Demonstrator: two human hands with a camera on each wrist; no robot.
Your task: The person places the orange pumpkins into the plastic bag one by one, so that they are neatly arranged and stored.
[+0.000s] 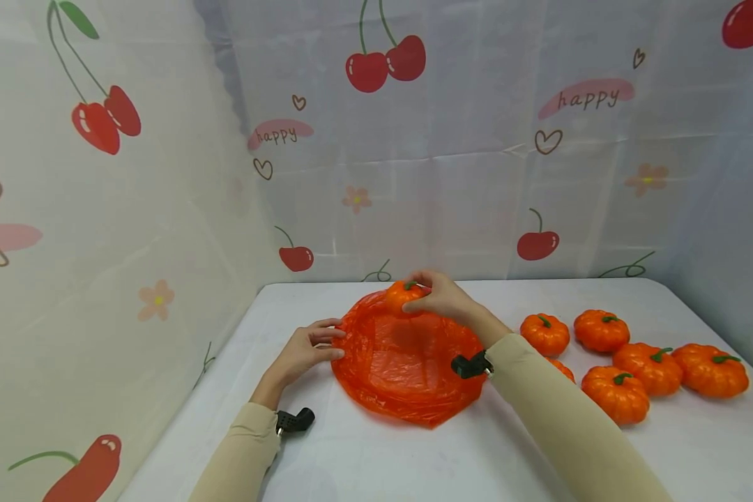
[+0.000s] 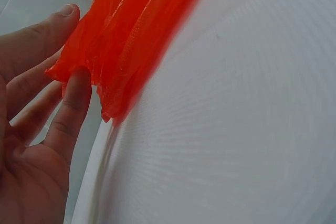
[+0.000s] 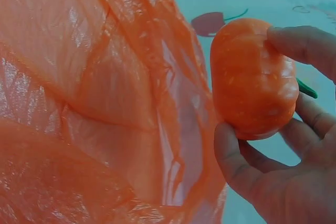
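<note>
A red-orange plastic bag [image 1: 401, 376] lies spread on the table, its mouth facing up. At the bag's left edge, my left hand [image 1: 306, 348] holds the rim between thumb and fingers; the left wrist view shows the gathered film [image 2: 113, 51] at the fingertips. Over the bag's far side, my right hand [image 1: 442, 296] grips a small orange toy pumpkin [image 1: 401, 296] with a green stem. In the right wrist view, thumb and fingers close around the pumpkin [image 3: 254, 82], with the bag [image 3: 115, 98] beside it.
To the right on the white table [image 1: 514, 453] sit several more orange pumpkins [image 1: 615, 394]. One pumpkin [image 1: 561, 369] is partly hidden behind the right sleeve. A cherry-printed curtain [image 1: 439, 167] hangs behind the table and along its sides.
</note>
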